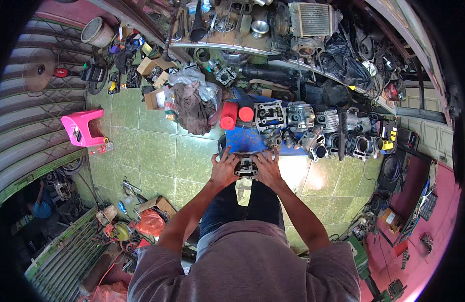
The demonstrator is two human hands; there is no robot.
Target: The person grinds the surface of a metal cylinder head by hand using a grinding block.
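Between my two hands is a small metal engine cylinder head [246, 168], its open cavity facing up. My left hand [225, 170] grips its left side with bent fingers. On the opposite side my right hand [267, 168] holds it the same way. The part is at the near edge of a blue bench top [241, 142], above my knees; whether it rests on the bench I cannot tell. Just beyond it stand a red bottle [229, 116], a red round-topped container [246, 114] and a larger cylinder head [270, 116].
Several engine cylinders [300, 115] crowd the bench's right side. A dark cloth [192, 108] lies over plastic bags beyond my left hand. A pink stool [83, 128] stands on the green tiled floor [154, 146]. At the back is a cluttered workbench [227, 46].
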